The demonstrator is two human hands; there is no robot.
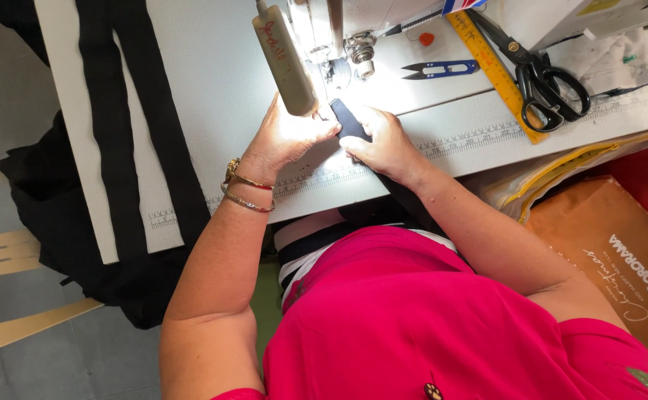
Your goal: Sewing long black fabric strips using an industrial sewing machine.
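Both hands pinch a narrow dark fabric strip [351, 123] flat on the white sewing table [213, 81]: left hand [291, 137] at its 9 o'clock side, right hand [385, 144] at 4 o'clock. Its leading end lies just short of the presser foot [333, 74]; stitching appears barely begun. Long axis runs 11 to 5 o'clock, pointing toward the needle.

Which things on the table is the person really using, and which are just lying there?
In use:
- dark fabric strip, pressed by the left hand and right hand
- sewing machine, just beyond the hands

Lying about:
- big black scissors
- small blue thread snips
- yellow ruler
- long black fabric strips at the table's left end
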